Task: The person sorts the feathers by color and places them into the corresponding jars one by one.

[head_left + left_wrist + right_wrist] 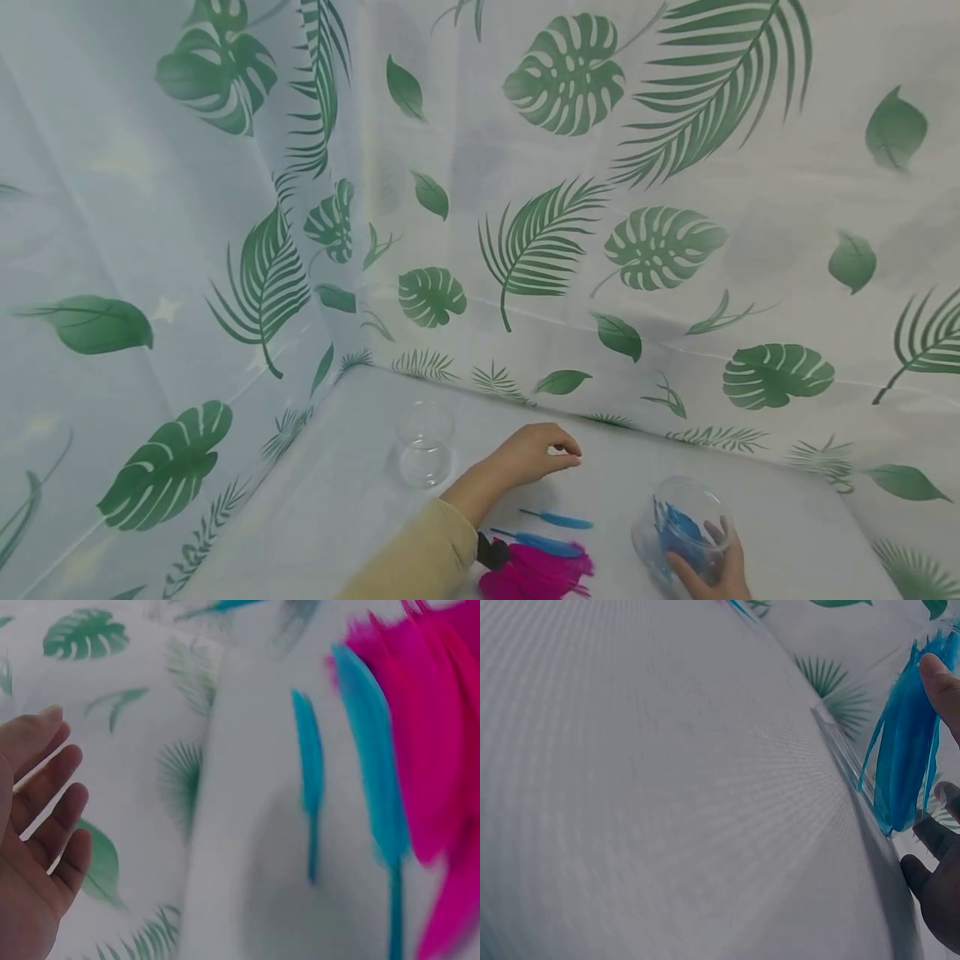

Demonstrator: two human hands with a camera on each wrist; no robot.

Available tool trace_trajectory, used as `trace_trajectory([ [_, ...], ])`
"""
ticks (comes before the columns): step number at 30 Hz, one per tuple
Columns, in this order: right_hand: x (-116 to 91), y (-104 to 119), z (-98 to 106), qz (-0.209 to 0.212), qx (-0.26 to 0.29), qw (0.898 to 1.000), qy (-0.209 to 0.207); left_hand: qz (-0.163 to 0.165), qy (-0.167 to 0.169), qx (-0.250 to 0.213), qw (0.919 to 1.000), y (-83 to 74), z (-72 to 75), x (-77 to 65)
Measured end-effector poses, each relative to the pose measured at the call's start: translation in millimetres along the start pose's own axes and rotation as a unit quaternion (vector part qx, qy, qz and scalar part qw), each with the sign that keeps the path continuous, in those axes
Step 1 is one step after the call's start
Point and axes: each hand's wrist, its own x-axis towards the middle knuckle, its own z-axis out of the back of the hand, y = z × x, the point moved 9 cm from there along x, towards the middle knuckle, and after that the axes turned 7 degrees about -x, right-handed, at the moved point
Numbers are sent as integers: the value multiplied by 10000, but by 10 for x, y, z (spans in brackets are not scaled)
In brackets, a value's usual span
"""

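Note:
My right hand (pixel 720 567) grips a clear plastic cup (pixel 701 492) at the right of the table. Several blue feathers (pixel 678 533) stand bunched inside it; in the right wrist view the blue feathers (pixel 904 750) show beside the thumb. The left hand (pixel 534 454) is held over the table with its fingers loosely bent and holds nothing, as the palm (pixel 34 862) in the left wrist view shows. Below it lie a small blue feather (pixel 558 521) and a longer blue feather (pixel 547 546). Bright pink feathers (pixel 540 575) lie in a pile, partly behind the left wrist strap.
Another clear cup (pixel 425 450) stands at the back left of the white table (pixel 322 467). Sheets printed with green leaves (pixel 540 250) rise along the back and left edges of the table.

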Motion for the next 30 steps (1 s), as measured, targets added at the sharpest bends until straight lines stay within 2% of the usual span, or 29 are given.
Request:
trace_trajectory([
  [4, 17, 3, 20, -2, -33, 10000, -55, 465, 123, 57, 9988, 341, -7, -161],
  [7, 43, -17, 34, -37, -28, 9999, -154, 866, 394, 43, 9955, 581, -96, -304],
  [9, 66, -43, 34, -56, -33, 9998, -204, 1014, 575, -26, 9932, 714, -178, -397],
  [12, 96, -90, 16, -41, 22, 9997, -232, 949, 760, -38, 9926, 839, -295, -500],
  [17, 122, -140, -19, 0, 71, 9996, -260, 633, 721, 309, 9949, 891, -401, -564],
  [23, 127, -137, -3, 44, -11, 9992, -385, 467, 553, 856, 9937, 832, -413, -545],
  [30, 119, -130, -15, 85, 125, 9996, -224, 600, 511, 761, 9940, 805, -381, -534],
])
